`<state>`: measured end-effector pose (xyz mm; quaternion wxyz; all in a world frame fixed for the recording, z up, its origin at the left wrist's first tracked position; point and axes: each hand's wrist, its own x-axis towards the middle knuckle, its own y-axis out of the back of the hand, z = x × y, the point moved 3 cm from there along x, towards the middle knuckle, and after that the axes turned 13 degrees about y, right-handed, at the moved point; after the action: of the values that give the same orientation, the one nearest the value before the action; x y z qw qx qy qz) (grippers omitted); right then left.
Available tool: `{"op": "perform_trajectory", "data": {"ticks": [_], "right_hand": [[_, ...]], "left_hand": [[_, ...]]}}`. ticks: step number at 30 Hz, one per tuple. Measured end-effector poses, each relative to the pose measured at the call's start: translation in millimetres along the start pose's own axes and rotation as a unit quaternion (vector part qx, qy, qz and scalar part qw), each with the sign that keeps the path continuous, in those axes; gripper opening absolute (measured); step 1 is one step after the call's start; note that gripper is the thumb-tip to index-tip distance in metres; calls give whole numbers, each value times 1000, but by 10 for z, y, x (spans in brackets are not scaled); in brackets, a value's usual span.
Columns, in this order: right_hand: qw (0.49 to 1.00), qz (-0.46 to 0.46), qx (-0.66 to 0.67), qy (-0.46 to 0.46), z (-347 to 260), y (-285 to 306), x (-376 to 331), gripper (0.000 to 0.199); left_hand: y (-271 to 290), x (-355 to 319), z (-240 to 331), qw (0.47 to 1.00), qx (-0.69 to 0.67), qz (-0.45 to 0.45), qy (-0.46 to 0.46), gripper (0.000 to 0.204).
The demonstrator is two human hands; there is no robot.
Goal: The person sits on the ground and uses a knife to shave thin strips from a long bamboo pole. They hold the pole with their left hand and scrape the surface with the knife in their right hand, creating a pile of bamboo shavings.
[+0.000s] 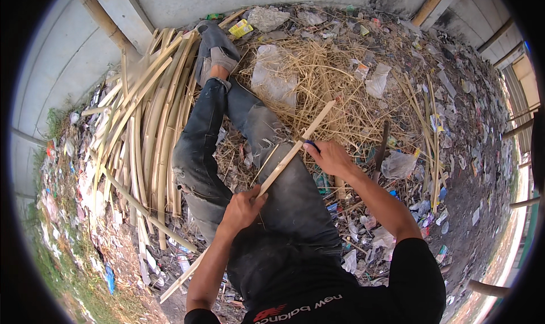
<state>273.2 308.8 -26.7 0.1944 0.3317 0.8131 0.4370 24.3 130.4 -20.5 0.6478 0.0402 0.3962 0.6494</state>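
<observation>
A long split bamboo strip (289, 157) slants across my thighs, its far end past my right knee and its near end beside my left forearm. My left hand (243, 211) is closed around its middle. Farther up, my right hand (331, 158) is closed on a small knife (310, 144) with a dark blue part showing; the edge rests against the strip. The fingers hide most of the knife. A thin bamboo shaving (265, 164) curls off along the strip's left side.
Split bamboo lengths (152, 139) are piled left of my legs. Shavings (323, 77) cover the ground ahead. A long dark blade (382, 145) lies right of my knee. More thin strips (432, 137) lie farther right amid scattered litter. A grey wall (193, 0) stands beyond my feet.
</observation>
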Motion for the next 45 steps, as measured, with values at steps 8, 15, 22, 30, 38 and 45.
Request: {"op": "perform_trajectory", "data": {"ticks": [8,15,22,30,38,45], "right_hand": [[999,32,11,-31,259,12,119,62],[998,4,-20,66,-140,-312,-19,63],[992,115,29,-49,617,127,206,65],[999,19,14,-29,230,-128,121,63],[996,9,19,82,-293,-387,-45,64],[961,175,61,-204,1584,235,229,79]], "left_hand": [[34,-39,-104,1000,-23,-2,-3,50],[19,16,-225,998,-42,-37,22,47],[251,-171,-237,993,-54,-92,57,43],[265,-133,-307,980,-63,-132,133,43],[220,-50,-281,988,-48,-112,96,43],[320,-103,-275,996,-13,-86,37,44]]}}
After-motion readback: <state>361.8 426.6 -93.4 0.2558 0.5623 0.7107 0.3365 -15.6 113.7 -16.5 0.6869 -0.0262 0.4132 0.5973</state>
